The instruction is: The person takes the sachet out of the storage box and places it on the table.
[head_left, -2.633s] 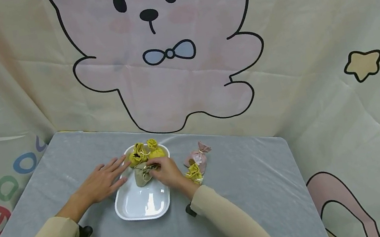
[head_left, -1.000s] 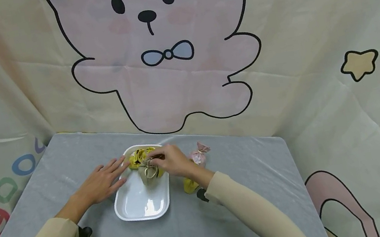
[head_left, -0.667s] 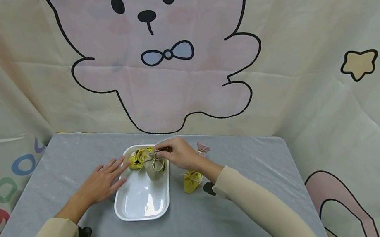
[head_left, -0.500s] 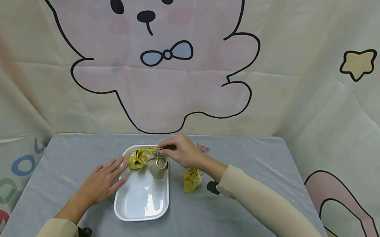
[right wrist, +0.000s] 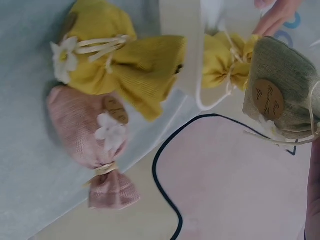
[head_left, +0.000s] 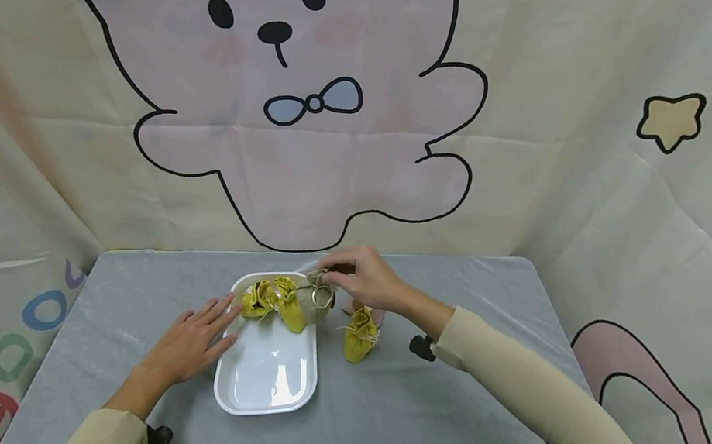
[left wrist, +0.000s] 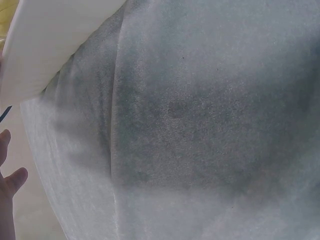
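My right hand pinches the gathered neck of a grey-green drawstring pouch, which hangs over the right rim of a white tray. In the right wrist view that pouch shows a round brown tag and a white flower. My left hand lies with fingers spread at the tray's left rim, the fingertips beside a yellow pouch. Another yellow pouch lies next to it in the tray. Only two of the left hand's fingertips show clearly in the left wrist view.
Right of the tray, a yellow pouch lies on the grey tablecloth. A pink pouch lies against it, mostly covered by my right hand and forearm in the head view. A printed fabric wall rises behind the table.
My right hand has lifted the grey-green pouch from among the tray's yellow pouches and carried it right, over the rim. The second yellow pouch shows again. My left hand has stayed put.
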Available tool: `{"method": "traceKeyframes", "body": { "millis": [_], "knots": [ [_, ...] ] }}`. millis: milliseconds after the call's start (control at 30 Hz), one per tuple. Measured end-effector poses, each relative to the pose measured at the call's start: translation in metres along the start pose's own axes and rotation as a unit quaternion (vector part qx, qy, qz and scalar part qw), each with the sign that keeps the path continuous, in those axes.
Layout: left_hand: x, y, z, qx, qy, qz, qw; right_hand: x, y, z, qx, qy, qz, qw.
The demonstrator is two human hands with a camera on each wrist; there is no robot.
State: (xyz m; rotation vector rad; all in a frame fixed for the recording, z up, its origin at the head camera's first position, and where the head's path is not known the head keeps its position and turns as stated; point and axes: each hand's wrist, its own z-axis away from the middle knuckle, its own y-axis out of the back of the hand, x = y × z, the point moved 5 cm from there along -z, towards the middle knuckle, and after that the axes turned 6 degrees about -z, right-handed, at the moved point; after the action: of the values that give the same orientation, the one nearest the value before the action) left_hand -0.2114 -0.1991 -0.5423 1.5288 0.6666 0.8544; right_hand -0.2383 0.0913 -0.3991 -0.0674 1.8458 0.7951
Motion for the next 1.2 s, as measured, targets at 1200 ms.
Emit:
{"method": "traceKeyframes", "body": {
  "millis": [1200],
  "knots": [
    [0.000,-0.001,0.001,-0.006,0.006,0.001,1.0000,0.075,-0.019,0.026,-0.012,-0.066,0.061,0.996]
  ]
}}
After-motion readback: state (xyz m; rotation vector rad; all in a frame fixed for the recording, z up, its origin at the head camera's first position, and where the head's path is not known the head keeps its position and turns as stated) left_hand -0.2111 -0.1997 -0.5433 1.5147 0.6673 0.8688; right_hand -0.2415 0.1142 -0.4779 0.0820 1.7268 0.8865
